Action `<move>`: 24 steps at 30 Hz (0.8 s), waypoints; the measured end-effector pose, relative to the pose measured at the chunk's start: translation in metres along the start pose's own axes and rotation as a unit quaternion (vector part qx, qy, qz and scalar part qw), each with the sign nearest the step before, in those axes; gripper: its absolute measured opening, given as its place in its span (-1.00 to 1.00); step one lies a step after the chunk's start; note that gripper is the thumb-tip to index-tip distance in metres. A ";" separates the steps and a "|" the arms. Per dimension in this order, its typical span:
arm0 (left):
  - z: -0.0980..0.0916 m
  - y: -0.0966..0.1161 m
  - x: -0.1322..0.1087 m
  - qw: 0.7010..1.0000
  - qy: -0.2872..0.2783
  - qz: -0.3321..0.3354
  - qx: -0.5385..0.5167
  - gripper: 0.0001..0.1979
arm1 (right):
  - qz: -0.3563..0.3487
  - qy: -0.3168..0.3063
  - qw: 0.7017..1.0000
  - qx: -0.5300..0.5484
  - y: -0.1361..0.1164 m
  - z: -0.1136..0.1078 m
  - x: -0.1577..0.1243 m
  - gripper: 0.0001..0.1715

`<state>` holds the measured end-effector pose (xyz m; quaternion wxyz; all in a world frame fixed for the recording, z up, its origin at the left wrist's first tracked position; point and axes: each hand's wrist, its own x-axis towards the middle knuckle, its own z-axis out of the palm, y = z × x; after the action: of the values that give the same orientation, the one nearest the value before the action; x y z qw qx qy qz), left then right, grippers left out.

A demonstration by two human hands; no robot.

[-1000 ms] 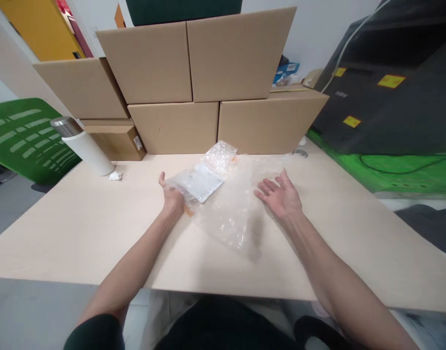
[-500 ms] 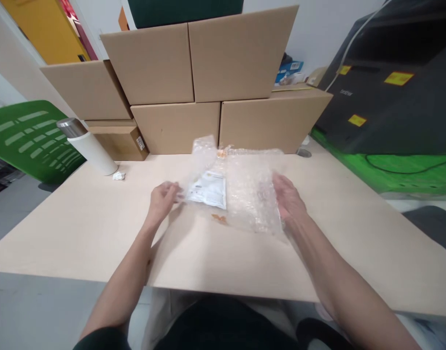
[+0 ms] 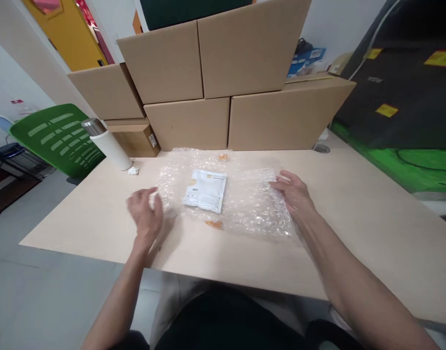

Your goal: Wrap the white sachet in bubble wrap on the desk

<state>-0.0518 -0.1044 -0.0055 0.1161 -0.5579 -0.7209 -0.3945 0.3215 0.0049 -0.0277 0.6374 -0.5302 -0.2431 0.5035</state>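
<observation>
OK, wrap point(image 3: 252, 204) flat, pouch point(image 3: 205, 190) on top, unfolded yet; R hand point(image 3: 295, 197) slack on right edge, L hand point(image 3: 145, 217) blurred, grip unclear

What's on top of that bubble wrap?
A white pouch lies on the bubble wrap; the right hand rests on its edge. The pouch's contents are hidden.

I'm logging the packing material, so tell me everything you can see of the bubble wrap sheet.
The bubble wrap sheet is clear, crinkly plastic, spread nearly flat on the pale table before the cardboard boxes. A white pouch lies at its middle. The right hand rests on its right edge; the blurred left hand is at its left edge, contact unclear.
</observation>
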 end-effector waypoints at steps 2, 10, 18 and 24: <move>0.016 0.022 0.006 0.988 -0.156 0.002 -0.009 -0.64 | -0.001 0.006 1.000 -0.013 0.001 0.000 0.001 -0.43; 0.057 0.047 0.021 0.938 -0.335 -0.085 -0.017 -0.73 | 0.005 -0.002 1.000 -0.020 0.008 -0.007 0.013 -0.46; 0.028 -0.002 0.037 0.939 -0.320 -0.129 -0.002 -0.72 | 0.007 0.000 1.000 -0.026 0.012 -0.012 0.020 -0.47; 0.009 -0.047 0.064 0.934 -0.282 -0.198 0.092 -0.81 | 0.008 -0.001 0.999 -0.052 0.011 -0.011 0.018 -0.49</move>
<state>-0.1137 -0.0556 0.0069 -0.1216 -0.4788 -0.8532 -0.1675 0.3332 0.0156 -0.0449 0.6043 -0.5642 -0.2656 0.4959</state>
